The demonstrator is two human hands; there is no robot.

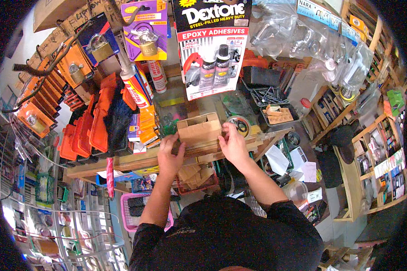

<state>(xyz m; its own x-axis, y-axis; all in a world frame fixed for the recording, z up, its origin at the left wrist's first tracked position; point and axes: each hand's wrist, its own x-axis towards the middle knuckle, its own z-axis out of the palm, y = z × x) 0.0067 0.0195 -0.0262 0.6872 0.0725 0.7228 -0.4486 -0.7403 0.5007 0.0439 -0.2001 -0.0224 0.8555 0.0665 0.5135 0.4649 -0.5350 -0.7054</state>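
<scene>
A small brown cardboard box [199,130] sits on a wooden counter [135,160], its top flaps partly open. My left hand [170,151] presses against the box's left lower side. My right hand [233,143] grips its right side, fingers curled over the edge. Both forearms come up from my dark-sleeved body at the bottom. Flat cardboard pieces [192,174] lie on a shelf just below the counter, under my hands.
Above the box hangs a card of epoxy tubes [212,58]. Padlocks on cards [144,31], a sealant cartridge [133,83] and orange packs [83,133] fill the left. A tray of nails [269,95] and a tape roll [239,124] sit at the right. Wooden shelves [371,149] stand further right.
</scene>
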